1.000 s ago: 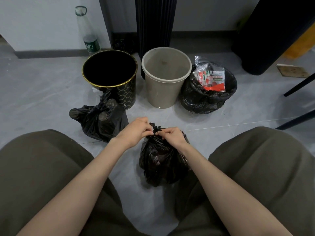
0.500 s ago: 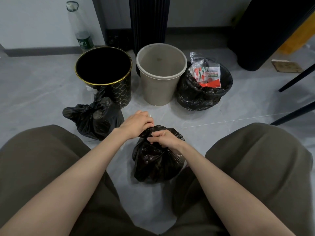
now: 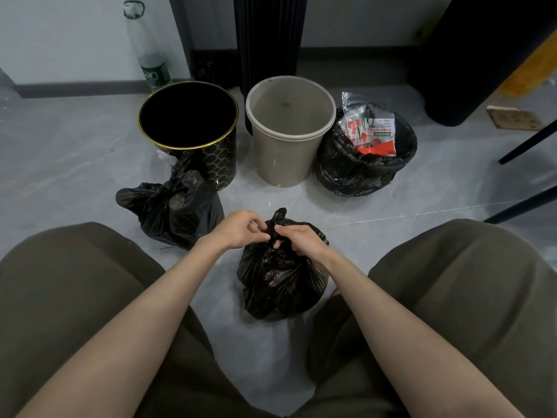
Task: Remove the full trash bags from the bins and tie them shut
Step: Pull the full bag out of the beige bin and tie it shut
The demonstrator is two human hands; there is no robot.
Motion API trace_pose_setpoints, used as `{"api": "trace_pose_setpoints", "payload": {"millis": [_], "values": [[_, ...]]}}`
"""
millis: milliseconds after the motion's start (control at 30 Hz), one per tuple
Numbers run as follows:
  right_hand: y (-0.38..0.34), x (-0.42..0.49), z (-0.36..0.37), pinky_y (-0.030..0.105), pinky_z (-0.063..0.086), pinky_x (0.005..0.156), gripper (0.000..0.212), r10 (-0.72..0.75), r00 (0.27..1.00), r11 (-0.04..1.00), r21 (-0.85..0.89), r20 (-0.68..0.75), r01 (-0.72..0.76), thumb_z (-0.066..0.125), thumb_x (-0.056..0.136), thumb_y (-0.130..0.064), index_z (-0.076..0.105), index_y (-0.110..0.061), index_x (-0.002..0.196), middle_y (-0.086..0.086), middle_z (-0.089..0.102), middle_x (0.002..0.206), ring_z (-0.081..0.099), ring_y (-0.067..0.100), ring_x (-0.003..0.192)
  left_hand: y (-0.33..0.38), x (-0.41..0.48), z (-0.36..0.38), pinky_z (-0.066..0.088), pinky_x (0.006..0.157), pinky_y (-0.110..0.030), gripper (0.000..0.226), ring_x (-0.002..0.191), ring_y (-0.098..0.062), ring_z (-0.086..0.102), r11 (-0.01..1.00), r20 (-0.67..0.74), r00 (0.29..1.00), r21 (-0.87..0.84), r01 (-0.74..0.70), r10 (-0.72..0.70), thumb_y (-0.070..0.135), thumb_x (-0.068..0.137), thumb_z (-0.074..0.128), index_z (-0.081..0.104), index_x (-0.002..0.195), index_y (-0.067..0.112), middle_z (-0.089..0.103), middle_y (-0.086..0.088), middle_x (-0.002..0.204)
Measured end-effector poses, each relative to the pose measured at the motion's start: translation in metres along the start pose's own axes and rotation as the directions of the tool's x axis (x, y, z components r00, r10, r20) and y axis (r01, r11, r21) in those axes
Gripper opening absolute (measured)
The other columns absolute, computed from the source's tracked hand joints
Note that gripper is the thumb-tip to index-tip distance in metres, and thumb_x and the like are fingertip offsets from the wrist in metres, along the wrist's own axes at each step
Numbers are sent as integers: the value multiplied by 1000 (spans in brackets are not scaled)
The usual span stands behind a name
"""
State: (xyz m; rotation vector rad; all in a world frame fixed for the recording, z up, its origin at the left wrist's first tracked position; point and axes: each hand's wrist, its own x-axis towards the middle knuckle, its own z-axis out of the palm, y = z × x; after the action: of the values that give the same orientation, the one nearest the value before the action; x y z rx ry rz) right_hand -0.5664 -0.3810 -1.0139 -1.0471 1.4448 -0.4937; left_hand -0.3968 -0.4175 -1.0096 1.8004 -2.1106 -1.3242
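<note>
A full black trash bag (image 3: 278, 285) sits on the floor between my knees. My left hand (image 3: 239, 229) and my right hand (image 3: 301, 241) both pinch its gathered neck, and a twisted end sticks up between them. A tied black bag (image 3: 171, 211) lies to the left, leaning on a black bin with a gold rim (image 3: 188, 131), which holds no bag. The beige bin (image 3: 289, 137) beside it has no bag either. On the right a third bin (image 3: 366, 164) is lined with a black bag, open and holding red and white wrappers (image 3: 372, 132).
A clear plastic bottle (image 3: 147, 46) stands by the wall at the back left. A dark ribbed column (image 3: 269, 40) rises behind the bins. A large black cylinder (image 3: 470, 55) and thin black furniture legs (image 3: 526, 146) are at the right. A flat board (image 3: 514, 117) lies near them.
The hands worked the bag's neck: they pressed low on the bag half a second ago, and now a twisted end stands up between them. The camera view shifted slightly.
</note>
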Motion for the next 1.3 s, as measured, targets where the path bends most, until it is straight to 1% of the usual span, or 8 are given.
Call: {"api": "trace_pose_setpoints", "payload": {"millis": [133, 267, 467, 667, 833, 1033, 1167, 1300], "values": [[1, 3, 0, 19, 27, 47, 27, 53, 998, 999, 5, -14, -53, 50, 94, -33, 66, -21, 77, -4, 68, 74, 33, 6, 49, 3, -6, 4, 53, 86, -28, 12, 83, -14, 67, 999, -99, 994, 5, -40, 40, 19, 78, 75, 72, 89, 14, 72, -4, 85], [3, 12, -2, 22, 24, 46, 12, 177, 984, 975, 141, -35, -171, 54, 90, -26, 57, -18, 81, -3, 65, 65, 30, 9, 48, 10, -13, 6, 51, 84, -22, 15, 80, -8, 64, 998, -76, 995, -29, -62, 59, 19, 77, 76, 73, 90, 14, 69, 1, 80], [3, 17, -11, 19, 24, 50, 15, 315, 928, 887, 287, 198, -362, 51, 95, -26, 62, -24, 87, -11, 61, 78, 31, 5, 50, 3, -17, 16, 51, 77, -18, 22, 70, -9, 63, 975, -21, 999, -219, 43, -49, 15, 70, 82, 74, 90, 8, 68, -1, 73], [3, 20, -13, 12, 47, 50, 8, 296, 897, 761, 486, 328, -429, 57, 93, -16, 64, -14, 88, -3, 72, 76, 66, 2, 60, -8, -16, 31, 51, 83, -24, 20, 73, -12, 64, 955, -40, 989, -270, 124, -140, 16, 70, 82, 74, 87, 9, 68, -1, 71], [3, 23, -17, 18, 57, 67, 6, 230, 916, 716, 581, 328, -388, 59, 90, -3, 65, -3, 92, 10, 70, 86, 70, 11, 70, -12, -15, 41, 46, 78, -20, 25, 71, -9, 60, 902, -74, 966, -382, 203, -249, 19, 72, 81, 73, 93, 9, 65, 2, 71], [8, 25, -15, 17, 56, 72, 11, 134, 969, 886, 413, 208, -211, 65, 82, 7, 67, -1, 90, 5, 70, 82, 66, 12, 76, -11, -13, 44, 46, 78, -19, 22, 76, -10, 62, 888, -92, 962, -415, 197, -256, 21, 73, 80, 73, 92, 12, 67, -1, 77], [8, 25, -11, 14, 54, 57, 20, 99, 995, 944, 317, 6, -95, 71, 79, 4, 58, 0, 64, 2, 64, 52, 63, 7, 52, -10, -12, 47, 48, 78, -21, 20, 70, -7, 60, 905, -110, 971, -397, 153, -213, 21, 73, 80, 73, 90, 12, 66, 2, 72], [6, 22, -10, 15, 55, 54, 19, 49, 998, 964, 263, -27, -40, 68, 82, 4, 60, -3, 66, 3, 62, 52, 59, 5, 45, -11, -12, 51, 49, 76, -19, 19, 71, -6, 61, 905, -111, 975, -405, 131, -190, 22, 72, 80, 73, 87, 13, 65, 5, 71]]}}
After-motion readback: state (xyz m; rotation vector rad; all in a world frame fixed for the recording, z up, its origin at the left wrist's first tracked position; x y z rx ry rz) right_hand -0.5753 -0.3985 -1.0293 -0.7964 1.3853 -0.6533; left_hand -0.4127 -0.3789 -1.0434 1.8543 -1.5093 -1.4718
